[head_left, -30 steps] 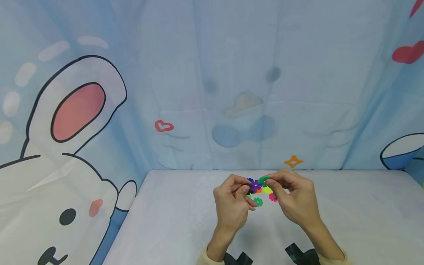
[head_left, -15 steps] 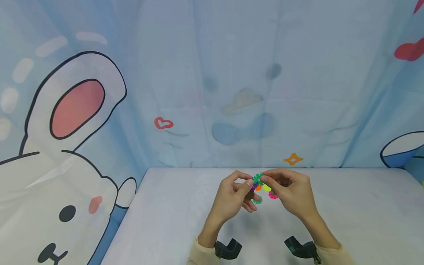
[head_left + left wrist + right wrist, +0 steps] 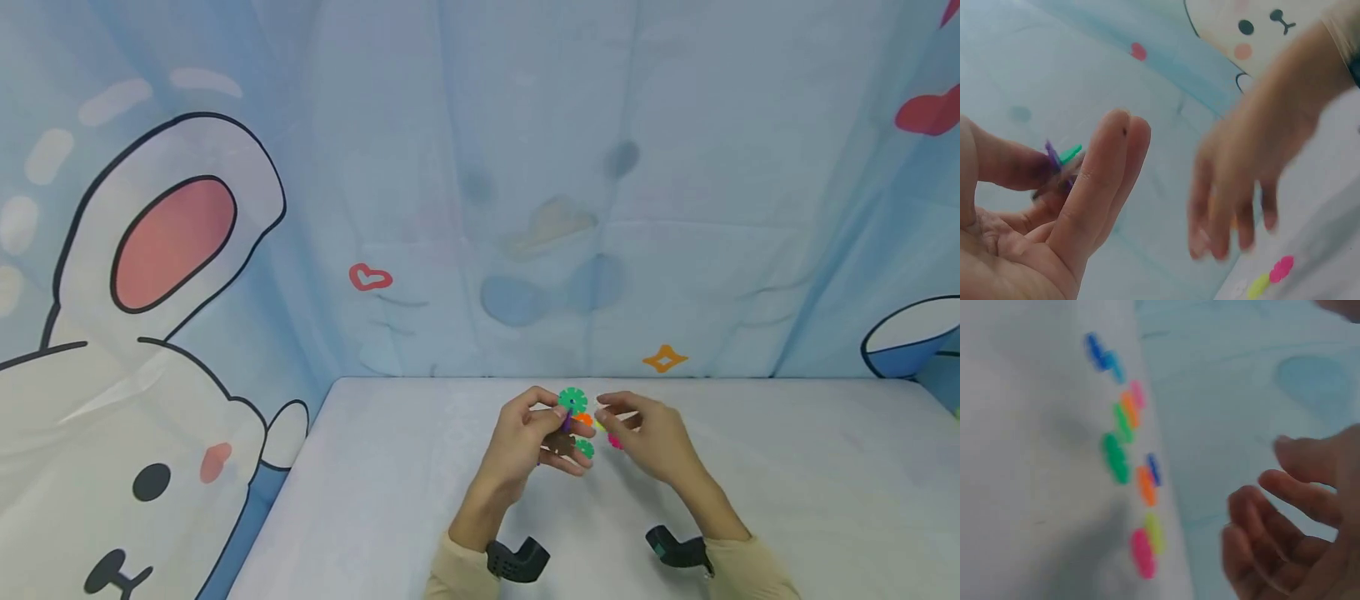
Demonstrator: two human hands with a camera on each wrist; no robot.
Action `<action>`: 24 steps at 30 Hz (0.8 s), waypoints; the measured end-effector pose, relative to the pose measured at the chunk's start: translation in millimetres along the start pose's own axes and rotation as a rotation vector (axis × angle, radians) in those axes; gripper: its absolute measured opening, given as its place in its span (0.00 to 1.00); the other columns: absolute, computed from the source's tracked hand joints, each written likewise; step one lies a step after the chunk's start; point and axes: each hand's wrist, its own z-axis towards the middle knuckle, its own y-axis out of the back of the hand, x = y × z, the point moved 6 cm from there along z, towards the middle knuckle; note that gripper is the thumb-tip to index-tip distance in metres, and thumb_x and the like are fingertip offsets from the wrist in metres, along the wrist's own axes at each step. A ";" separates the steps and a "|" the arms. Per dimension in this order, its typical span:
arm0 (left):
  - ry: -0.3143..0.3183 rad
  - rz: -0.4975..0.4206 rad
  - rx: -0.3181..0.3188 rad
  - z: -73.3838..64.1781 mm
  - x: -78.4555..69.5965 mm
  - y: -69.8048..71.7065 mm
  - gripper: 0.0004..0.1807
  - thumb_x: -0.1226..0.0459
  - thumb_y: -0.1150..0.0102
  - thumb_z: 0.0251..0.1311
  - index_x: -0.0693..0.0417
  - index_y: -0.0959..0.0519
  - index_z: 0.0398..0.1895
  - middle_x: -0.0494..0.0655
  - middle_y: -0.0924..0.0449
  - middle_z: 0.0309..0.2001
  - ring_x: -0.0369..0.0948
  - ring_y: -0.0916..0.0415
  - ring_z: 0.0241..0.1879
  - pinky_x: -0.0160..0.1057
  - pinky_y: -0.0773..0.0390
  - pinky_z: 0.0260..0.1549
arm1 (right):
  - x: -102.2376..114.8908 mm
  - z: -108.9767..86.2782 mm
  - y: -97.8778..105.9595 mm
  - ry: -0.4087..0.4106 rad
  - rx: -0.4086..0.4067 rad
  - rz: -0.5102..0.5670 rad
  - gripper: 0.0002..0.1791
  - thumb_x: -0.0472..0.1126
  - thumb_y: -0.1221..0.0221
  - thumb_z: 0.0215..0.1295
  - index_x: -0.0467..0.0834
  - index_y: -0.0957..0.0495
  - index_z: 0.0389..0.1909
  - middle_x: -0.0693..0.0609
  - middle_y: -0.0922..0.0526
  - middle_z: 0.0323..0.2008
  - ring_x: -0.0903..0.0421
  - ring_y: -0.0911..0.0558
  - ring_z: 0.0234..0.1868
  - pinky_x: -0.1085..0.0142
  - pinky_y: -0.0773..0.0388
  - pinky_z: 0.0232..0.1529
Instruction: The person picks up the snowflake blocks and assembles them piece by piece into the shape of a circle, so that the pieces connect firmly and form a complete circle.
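My left hand (image 3: 517,446) pinches a small cluster of notched snowflake discs between thumb and index finger, its other fingers extended. A green disc (image 3: 573,401) stands up at the top of the cluster. Joined below it is a purple disc (image 3: 567,419), seen nearly edge-on, and a brown disc (image 3: 559,443) sits lower, beside the fingers. The left wrist view shows the purple disc (image 3: 1052,153) partly behind the thumb. To the right, apart from the cluster, my right hand (image 3: 656,433) hovers with loosely bent fingers and nothing between them (image 3: 1285,531).
Several loose discs lie on the white table near its back edge, among them a green disc (image 3: 1115,458), an orange disc (image 3: 1146,485), a pink disc (image 3: 1143,553) and a dark blue disc (image 3: 1094,351). A printed blue curtain (image 3: 465,167) hangs behind the table.
The right hand held the green disc and brought it to the purple one. It has since let go and drawn back right; the green disc now stays on the left hand's cluster.
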 end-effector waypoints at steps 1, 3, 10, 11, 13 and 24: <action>0.007 -0.022 0.000 0.0 -0.2 0.7 0.05 0.67 0.54 0.80 0.59 0.28 0.48 0.84 0.18 0.48 0.40 0.11 0.24 0.42 0.09 0.27 | -4.8 -0.3 -10.1 0.010 0.057 -0.037 0.18 0.41 0.33 0.72 0.38 0.16 0.59 0.38 0.12 0.48 0.48 0.12 0.38 0.58 0.14 0.33; 0.019 -0.047 -0.005 0.0 -0.5 1.7 0.07 0.68 0.55 0.80 0.60 0.27 0.49 0.81 0.17 0.47 0.41 0.11 0.24 0.41 0.10 0.27 | -11.6 -2.8 -29.1 0.037 0.156 -0.101 0.21 0.37 0.31 0.68 0.38 0.17 0.61 0.35 0.14 0.51 0.43 0.13 0.44 0.50 0.13 0.39; 0.030 -0.060 -0.049 -2.9 -4.4 0.8 0.05 0.70 0.54 0.77 0.59 0.26 0.46 0.48 0.13 0.28 0.40 0.11 0.22 0.40 0.12 0.21 | -14.0 -12.0 -55.8 0.110 0.181 -0.264 0.25 0.34 0.25 0.60 0.47 0.13 0.60 0.41 0.17 0.47 0.42 0.20 0.46 0.48 0.16 0.44; 0.031 -0.060 -0.049 -3.6 -4.9 0.2 0.05 0.70 0.55 0.77 0.59 0.27 0.46 0.52 0.13 0.29 0.40 0.11 0.22 0.40 0.12 0.21 | -13.7 -11.9 -55.9 0.103 0.176 -0.264 0.23 0.34 0.25 0.60 0.46 0.12 0.57 0.43 0.18 0.44 0.45 0.21 0.44 0.51 0.18 0.42; 0.023 -0.064 -0.039 -4.7 -6.4 -1.1 0.06 0.69 0.54 0.77 0.59 0.27 0.48 0.58 0.11 0.31 0.40 0.11 0.22 0.40 0.12 0.21 | -14.1 -10.6 -56.1 0.081 0.184 -0.257 0.19 0.34 0.25 0.60 0.45 0.11 0.53 0.48 0.20 0.38 0.51 0.24 0.38 0.58 0.22 0.38; -0.068 -0.040 0.038 -7.7 -15.9 -7.8 0.07 0.64 0.54 0.83 0.60 0.29 0.47 0.84 0.20 0.51 0.41 0.08 0.30 0.40 0.11 0.24 | -4.8 1.2 -15.6 0.099 0.029 -0.040 0.08 0.28 0.30 0.64 0.40 0.16 0.41 0.54 0.14 0.30 0.60 0.19 0.29 0.71 0.22 0.29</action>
